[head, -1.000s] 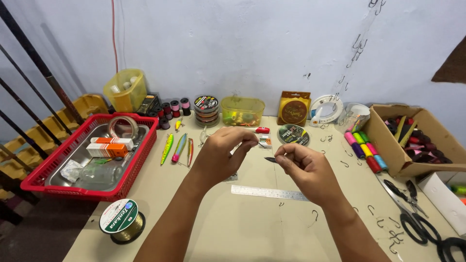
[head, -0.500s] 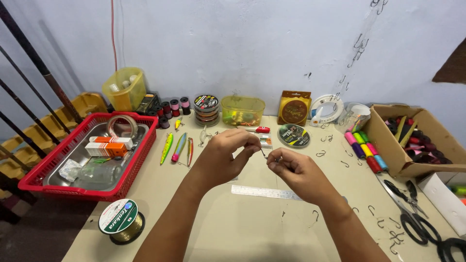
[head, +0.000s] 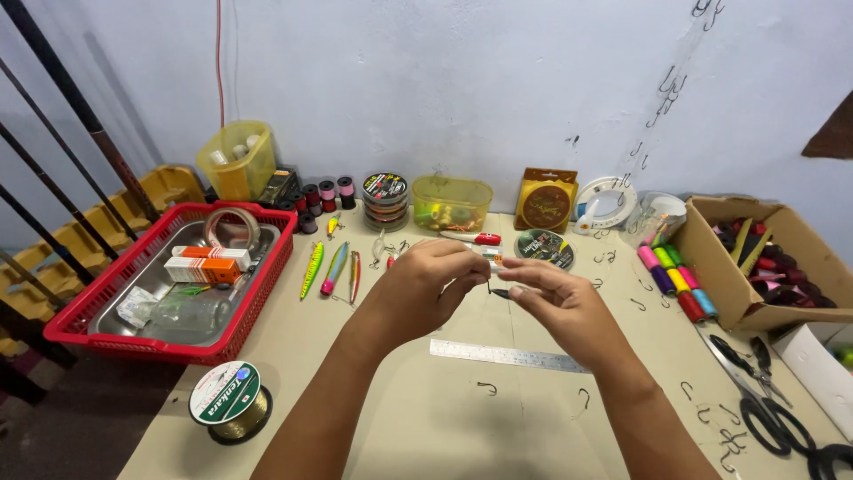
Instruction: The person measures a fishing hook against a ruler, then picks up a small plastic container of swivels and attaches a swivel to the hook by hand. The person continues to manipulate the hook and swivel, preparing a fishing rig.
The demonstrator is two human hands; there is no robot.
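- A small dark fish hook (head: 499,292) sits between the two hands, above the table, pinched at the fingertips.
- Left hand (head: 425,289): fingers curled, tips pressed together near the hook.
- Right hand (head: 558,307): thumb and forefinger pinching the hook's other end.
- A flat steel ruler (head: 508,356) lies just below; loose wire hooks (head: 487,388) lie scattered on the matte beige tabletop (head: 400,418).

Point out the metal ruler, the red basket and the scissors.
metal ruler (head: 508,356), head view, middle of its blade.
red basket (head: 124,345), head view, its near rim.
scissors (head: 771,420), head view, black handle by the pivot.
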